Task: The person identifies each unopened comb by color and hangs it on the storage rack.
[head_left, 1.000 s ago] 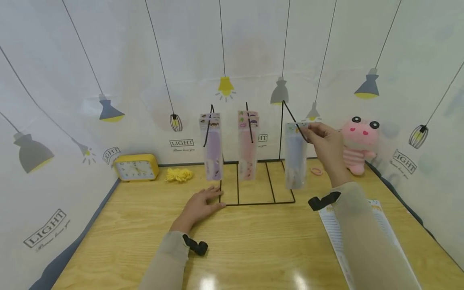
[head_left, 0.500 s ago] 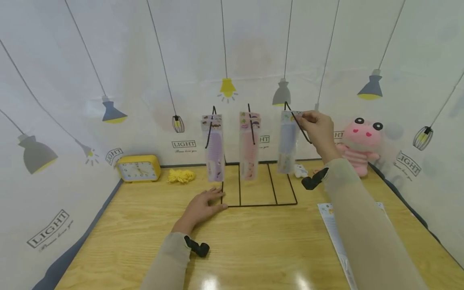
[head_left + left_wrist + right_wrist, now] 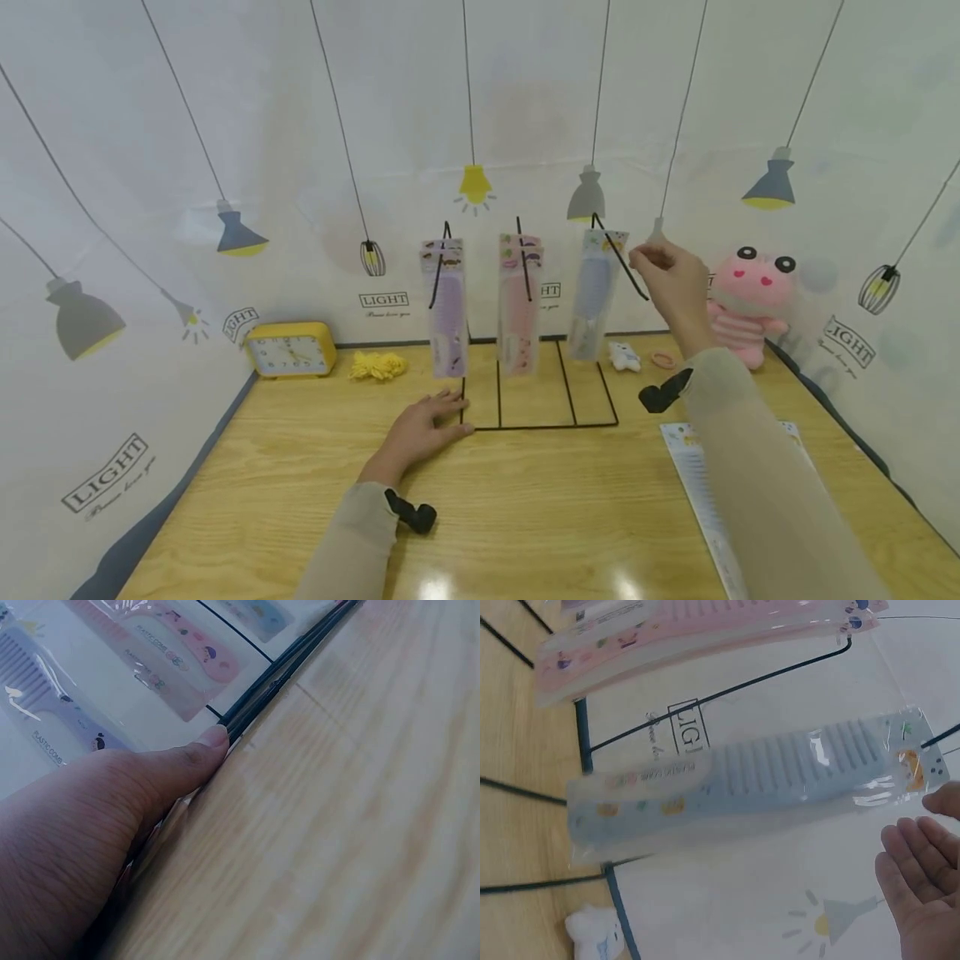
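Note:
A black wire rack point(image 3: 555, 427) stands on the wooden table with packaged combs on its hooks. Purple comb packs point(image 3: 448, 321) hang at the left and pink comb packs point(image 3: 517, 325) in the middle. From the right hook hangs a blue comb pack point(image 3: 591, 287), slightly tilted; its printed top is on the wire in the right wrist view. My right hand point(image 3: 675, 287) is just right of that pack, holding nothing, its fingers apart from the thumb. My left hand point(image 3: 422, 429) rests at the rack's front left corner, thumb point(image 3: 202, 750) against the base wire.
Blue packaging point(image 3: 686, 458) lies on the table, partly under my right sleeve. Behind are a yellow clock point(image 3: 292, 350), yellow yarn point(image 3: 377, 365), a small white toy point(image 3: 623, 357), a pink ring point(image 3: 663, 360) and a pink plush point(image 3: 750, 292) near the wall.
My right hand moved the blue comb pack back and left along the hook, let it go and drew off to the right. My left hand stayed on the rack's base.

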Motion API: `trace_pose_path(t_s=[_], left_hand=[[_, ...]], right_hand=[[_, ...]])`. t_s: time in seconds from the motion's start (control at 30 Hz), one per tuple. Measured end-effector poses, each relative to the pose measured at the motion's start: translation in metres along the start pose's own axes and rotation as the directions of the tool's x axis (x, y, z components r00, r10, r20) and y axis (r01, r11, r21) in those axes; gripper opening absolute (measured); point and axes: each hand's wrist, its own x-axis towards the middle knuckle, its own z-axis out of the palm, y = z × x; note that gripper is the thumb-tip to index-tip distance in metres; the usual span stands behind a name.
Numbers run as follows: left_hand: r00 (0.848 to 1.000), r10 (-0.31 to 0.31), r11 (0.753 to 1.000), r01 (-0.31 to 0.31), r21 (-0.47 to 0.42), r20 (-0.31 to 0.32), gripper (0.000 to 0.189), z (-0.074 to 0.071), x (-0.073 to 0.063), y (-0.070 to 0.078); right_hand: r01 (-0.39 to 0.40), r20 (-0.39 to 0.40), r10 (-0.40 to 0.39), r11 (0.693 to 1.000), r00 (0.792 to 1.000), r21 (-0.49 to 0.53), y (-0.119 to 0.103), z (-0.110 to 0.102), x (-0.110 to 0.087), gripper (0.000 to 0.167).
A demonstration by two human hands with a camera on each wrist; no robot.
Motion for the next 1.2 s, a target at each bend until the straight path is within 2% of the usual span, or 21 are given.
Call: trace_pose_path(t_s=[0.07, 0.17, 0.23, 0.4, 0.63, 0.73, 0.8, 0.93, 1.1, 1.2], left_hand=[[1.000, -0.003, 1.000, 0.003, -0.001, -0.002, 0.060, 0.000, 0.000, 0.001], [1.000, -0.005, 1.000, 0.005, -0.003, -0.003, 0.060, 0.000, -0.001, 0.003], [1.000, -0.004, 1.000, 0.004, -0.002, 0.000, 0.060, 0.000, -0.002, 0.003], [1.000, -0.004, 1.000, 0.004, 0.001, 0.005, 0.061, -0.001, -0.001, 0.003], [1.000, -0.009, 1.000, 0.009, -0.008, -0.003, 0.061, -0.001, 0.000, 0.002], [1.000, -0.014, 1.000, 0.014, 0.002, 0.011, 0.062, 0.001, 0.000, 0.001], [1.000, -0.014, 1.000, 0.014, 0.001, 0.016, 0.062, 0.003, 0.000, 0.000], [1.000, -0.010, 1.000, 0.010, -0.008, -0.015, 0.060, 0.003, -0.001, -0.002], [0.999, -0.036, 0.999, 0.036, -0.008, -0.023, 0.061, 0.002, -0.001, -0.003], [0.999, -0.039, 0.999, 0.039, -0.015, -0.011, 0.061, 0.003, 0.001, -0.002]], right_hand=[[-0.007, -0.005, 0.008, 0.999, 1.000, 0.042, 0.005, -0.006, -0.007, 0.048], [-0.035, 0.017, 0.034, 0.998, 0.999, 0.049, 0.012, -0.017, -0.022, 0.050], [-0.048, 0.048, 0.046, 0.998, 0.998, 0.050, 0.017, -0.025, -0.034, 0.048], [-0.026, 0.137, 0.021, 0.999, 0.990, 0.036, 0.037, -0.043, -0.068, 0.043], [0.023, 0.263, -0.004, 0.997, 0.965, -0.072, 0.090, -0.063, -0.121, 0.035], [0.023, 0.297, 0.002, 0.996, 0.955, -0.081, 0.115, -0.069, -0.138, 0.033], [0.041, 0.292, -0.015, 0.996, 0.956, -0.084, 0.129, -0.072, -0.145, 0.029], [0.135, 0.270, -0.094, 0.982, 0.958, -0.134, 0.149, -0.070, -0.150, 0.019], [0.205, 0.338, -0.136, 0.962, 0.931, -0.179, 0.165, -0.067, -0.151, 0.020], [0.226, 0.348, -0.151, 0.956, 0.925, -0.185, 0.170, -0.068, -0.150, 0.022]])
